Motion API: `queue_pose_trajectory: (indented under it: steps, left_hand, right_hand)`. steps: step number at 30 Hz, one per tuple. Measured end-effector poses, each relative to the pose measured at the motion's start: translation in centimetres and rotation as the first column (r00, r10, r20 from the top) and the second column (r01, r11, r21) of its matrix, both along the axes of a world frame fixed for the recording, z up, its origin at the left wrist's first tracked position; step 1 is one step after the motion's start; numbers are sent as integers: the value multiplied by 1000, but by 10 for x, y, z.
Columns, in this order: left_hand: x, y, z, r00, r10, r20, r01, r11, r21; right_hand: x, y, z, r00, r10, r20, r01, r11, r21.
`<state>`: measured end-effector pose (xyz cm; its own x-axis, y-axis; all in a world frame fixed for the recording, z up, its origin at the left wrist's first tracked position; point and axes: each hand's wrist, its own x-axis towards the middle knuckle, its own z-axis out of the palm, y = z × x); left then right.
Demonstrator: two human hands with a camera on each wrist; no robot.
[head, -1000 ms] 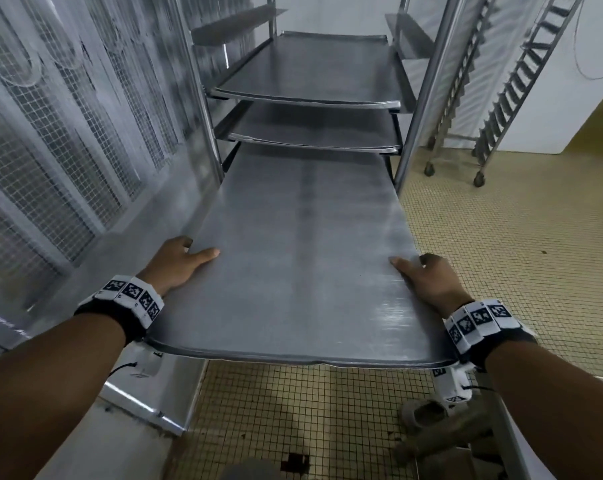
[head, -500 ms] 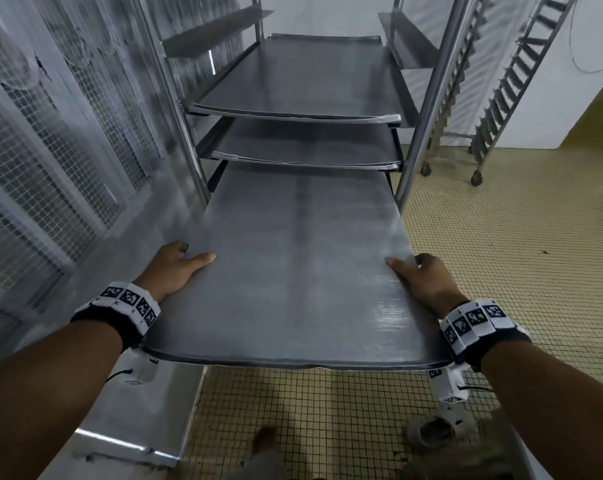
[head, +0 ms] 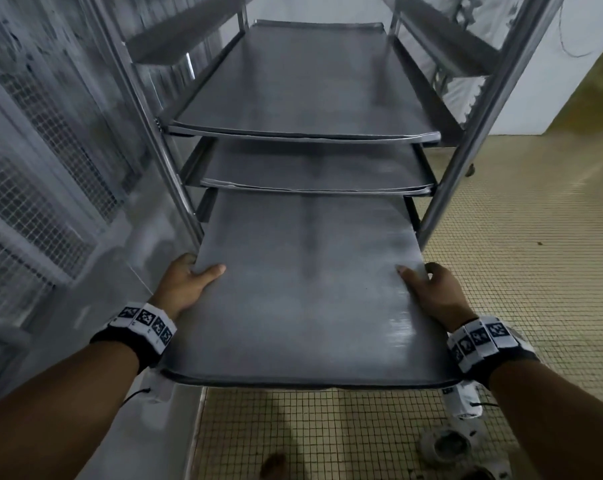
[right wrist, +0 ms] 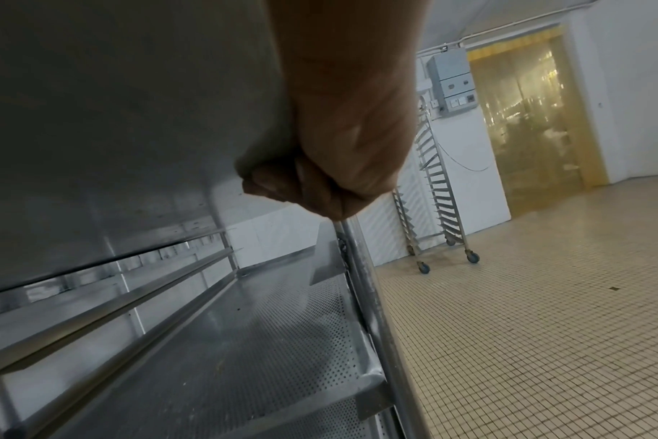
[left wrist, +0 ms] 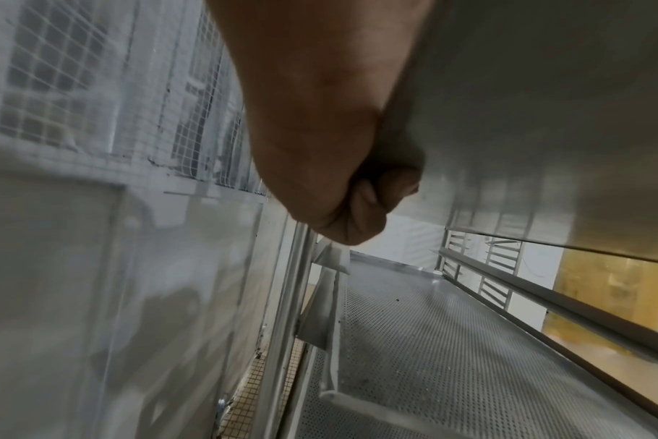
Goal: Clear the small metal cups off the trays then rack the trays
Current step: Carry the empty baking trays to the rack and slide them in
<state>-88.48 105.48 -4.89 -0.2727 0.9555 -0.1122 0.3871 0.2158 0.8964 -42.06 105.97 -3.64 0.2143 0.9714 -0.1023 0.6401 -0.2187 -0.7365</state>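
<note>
Both hands, left hand [head: 185,282] and right hand [head: 428,289], grip bare tray [head: 303,306] by its side edges, partway into rack [head: 466,140]; two trays already racked.

- Both forearms reach forward, roughly parallel, bare, each with a black wristband carrying black-and-white square markers.
- The left hand [head: 185,284] grips the tray's [head: 303,299] left long edge: thumb lying flat on top, pointing inward, fingers [left wrist: 361,208] curled under the rim.
- The right hand [head: 431,296] grips the opposite long edge the same way, thumb on top, fingers [right wrist: 282,184] folded beneath.
- The two hands sit about level with each other.
</note>
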Motion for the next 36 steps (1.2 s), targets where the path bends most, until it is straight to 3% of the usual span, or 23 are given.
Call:
queue_pose_trajectory:
  steps: [17, 29, 36]
  left_hand:
    - [-15, 80, 1, 997, -38, -70, 42, 998, 55]
    - [-19, 79, 0, 995, -62, -80, 64, 998, 19]
    - [-29, 63, -4, 987, -154, -56, 153, 988, -16]
  right_hand:
    - [-23, 63, -5, 999, -43, -16, 44, 998, 54]
    - [-17, 71, -9, 998, -42, 39, 40, 997, 72]
    - [-4, 54, -14, 996, 16, -83, -13, 999, 42]
